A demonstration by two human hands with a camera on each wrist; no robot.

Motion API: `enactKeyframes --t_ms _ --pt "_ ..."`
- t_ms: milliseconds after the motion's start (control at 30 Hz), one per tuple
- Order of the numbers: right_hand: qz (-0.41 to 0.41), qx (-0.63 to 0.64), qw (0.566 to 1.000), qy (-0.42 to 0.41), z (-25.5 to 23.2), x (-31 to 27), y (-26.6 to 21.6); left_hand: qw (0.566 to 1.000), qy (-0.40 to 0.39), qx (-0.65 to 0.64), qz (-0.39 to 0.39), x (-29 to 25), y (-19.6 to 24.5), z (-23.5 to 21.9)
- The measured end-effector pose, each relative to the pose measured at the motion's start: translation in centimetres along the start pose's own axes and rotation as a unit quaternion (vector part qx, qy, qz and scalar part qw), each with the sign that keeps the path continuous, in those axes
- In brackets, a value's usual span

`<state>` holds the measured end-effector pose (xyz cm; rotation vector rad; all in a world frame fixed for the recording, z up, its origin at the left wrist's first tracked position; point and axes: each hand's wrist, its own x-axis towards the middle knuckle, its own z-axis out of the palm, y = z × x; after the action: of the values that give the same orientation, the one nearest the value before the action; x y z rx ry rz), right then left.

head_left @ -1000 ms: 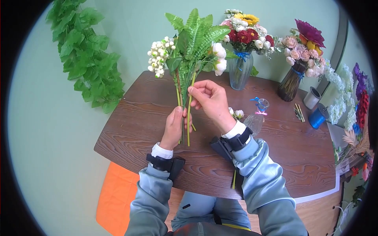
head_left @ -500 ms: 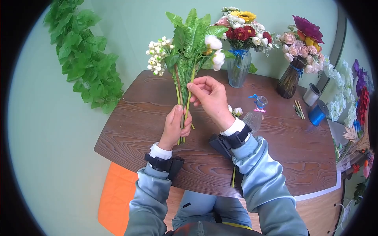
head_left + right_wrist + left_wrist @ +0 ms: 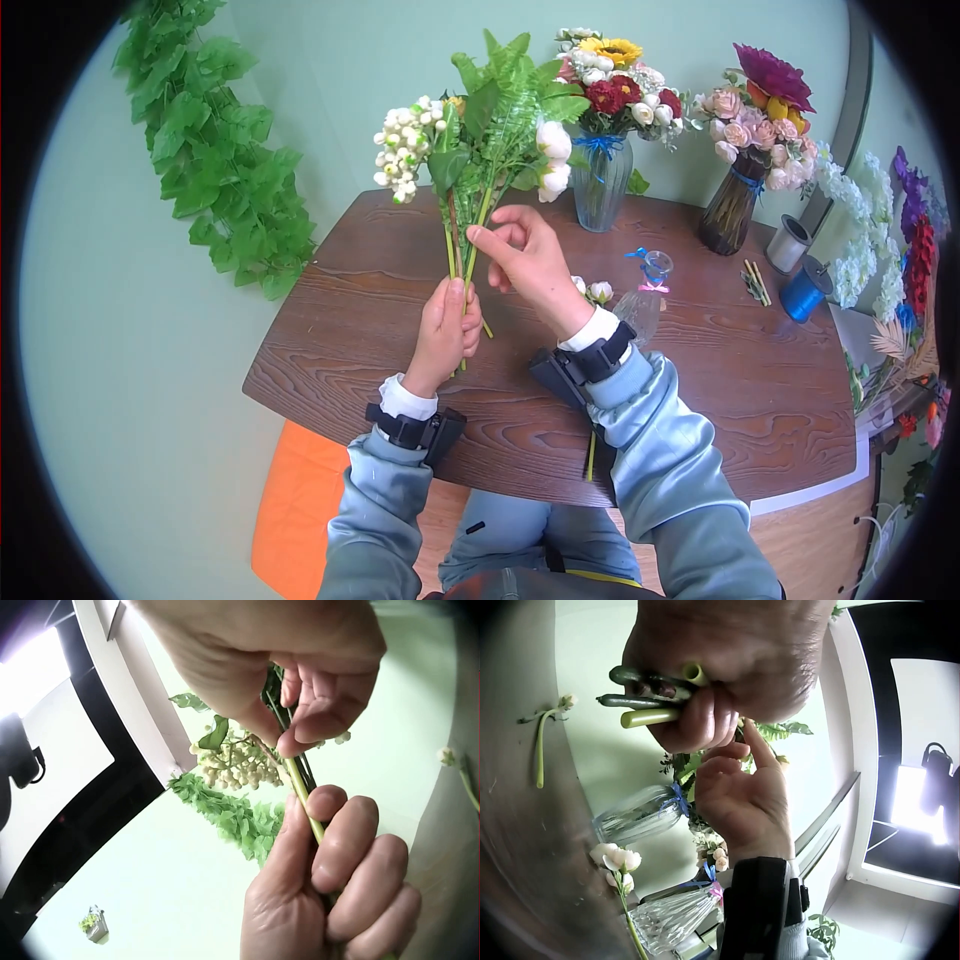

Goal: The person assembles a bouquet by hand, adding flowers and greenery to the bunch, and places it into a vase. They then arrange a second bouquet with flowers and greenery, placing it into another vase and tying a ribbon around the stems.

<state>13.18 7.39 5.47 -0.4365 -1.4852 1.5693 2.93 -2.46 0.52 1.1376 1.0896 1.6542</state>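
Rising above the dark, wood-grained table (image 3: 330, 330): artificial bouquet (image 3: 490, 120) of ribbed fern, glossy leaves, rounded white blooms, beadlike berries. Left hand (image 3: 441, 325)—fingers clamped round its smooth lower stems. Right hand (image 3: 535, 265)—fingers bent, thumb tip at a yellow-green stem (image 3: 301, 787); pinch undetermined.

Pale green walls (image 3: 330, 60) surround a dark wood-grained table (image 3: 340, 300).

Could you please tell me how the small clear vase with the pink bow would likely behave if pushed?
The small clear vase looks like glass, so it is probably stiff and could crack if knocked over. With its pink bow on a narrow neck above a wider body, it may slide when nudged low but tip when pushed high.
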Motion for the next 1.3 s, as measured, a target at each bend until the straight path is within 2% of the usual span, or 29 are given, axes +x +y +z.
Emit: enactKeyframes --t_ms 33,67,133,200,233,300,433,500,533,600,700,767,933,1067,1133,1267,1300 --pt "0.037 -0.014 0.999 -0.009 -0.1 -0.1 -0.2 1.0 0.0 0.001 0.0 -0.1 0.1 0.0" --pt "0.036 -0.014 0.999 -0.009 -0.3 -0.1 -0.5 1.0 -0.003 -0.007 -0.002 -0.1 0.3 -0.1" --pt "0.119 -0.003 0.984 -0.135 -0.8 -0.1 -1.1 1.0 -0.007 -0.013 -0.003 -0.3 0.5 0.0" --pt "0.11 -0.004 0.983 -0.146 -0.6 -0.2 -1.1 0.997 0.012 0.07 0.017 -0.4 0.6 0.0" --pt "0.103 -0.006 0.982 -0.156 -0.5 -0.3 -1.0 0.997 0.012 0.07 0.018 -0.3 0.4 0.0" --pt "0.114 -0.017 0.984 -0.139 -0.3 -0.3 -1.1 0.976 0.037 0.198 0.081 0.0 -0.2 -0.2" --pt "0.109 -0.059 0.984 -0.125 -0.3 -0.5 -1.1 0.972 0.052 0.211 0.085 0.0 -0.1 -0.1" --pt "0.101 -0.052 0.986 -0.121 -0.1 -0.7 -1.1 0.991 0.045 0.117 0.05 -0.1 0.2 -0.1" --pt "0.094 -0.046 0.988 -0.118 -0.1 -0.7 -1.1 0.991 0.045 0.118 0.05 -0.2 0.4 -0.1" --pt "0.095 -0.049 0.986 -0.127 -0.3 -0.4 -0.6 0.998 0.021 0.061 -0.011 -0.4 0.8 -0.1" --pt "0.101 -0.063 0.983 -0.139 -0.4 -0.3 -0.5 0.999 -0.011 0.014 -0.03 -0.5 0.6 -0.5" --pt "0.107 -0.073 0.981 -0.143 -0.4 -0.3 -0.6 0.999 -0.023 -0.003 -0.04 -0.6 0.8 -0.6" --pt "0.148 -0.003 0.968 -0.204 -0.9 -0.3 -1.4 0.996 -0.056 -0.044 -0.061 -0.8 1.5 -0.3" --pt "0.15 0.032 0.961 -0.229 -1.4 -0.4 -1.9 0.99 -0.085 -0.066 -0.093 -1.0 1.9 -0.2" --pt "0.145 0.095 0.947 -0.269 -1.7 -0.4 -1.9 0.987 -0.096 -0.077 -0.104 -1.1 2.2 -0.1" --pt "0.143 0.074 0.94 -0.302 -2.3 -0.2 -1.7 0.978 -0.13 -0.093 -0.136 -1.3 2.6 -0.2" --pt "0.135 0.027 0.945 -0.295 -2.3 -0.2 -1.8 0.975 -0.139 -0.095 -0.145 -1.3 2.6 -0.2"
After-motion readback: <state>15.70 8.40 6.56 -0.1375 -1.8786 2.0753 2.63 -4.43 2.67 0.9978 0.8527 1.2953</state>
